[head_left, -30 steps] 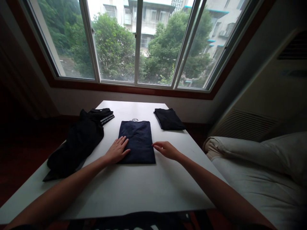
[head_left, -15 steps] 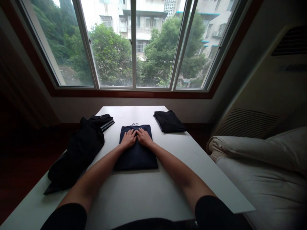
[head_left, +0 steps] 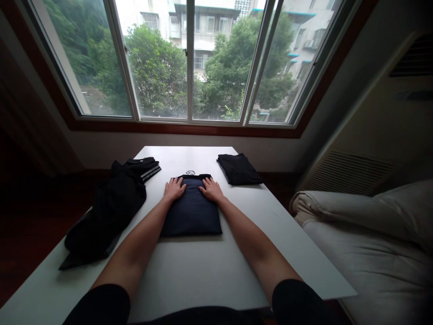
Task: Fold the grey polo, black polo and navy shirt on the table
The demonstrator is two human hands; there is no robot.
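A dark navy garment (head_left: 192, 212), folded into a flat block, lies in the middle of the white table (head_left: 199, 271). My left hand (head_left: 175, 188) rests on its far left corner with the fingers stretched out. On the far right corner lies my right hand (head_left: 211, 189), also flat, fingers apart. Between the two hands the top of the cloth shows. A thin drawstring loop (head_left: 190, 172) sticks out past the garment's far edge. What kind of garment it is, the folds do not show.
A loose heap of black clothing (head_left: 108, 207) with a striped band covers the table's left side. A folded black garment (head_left: 239, 169) lies at the far right. Beyond the right edge is a pale sofa (head_left: 365, 225); a window (head_left: 189, 63) faces me.
My hands have moved apart, from the middle of the navy garment out to its far left and right corners. Along its far edge a black strip now shows. The view has tilted slightly.
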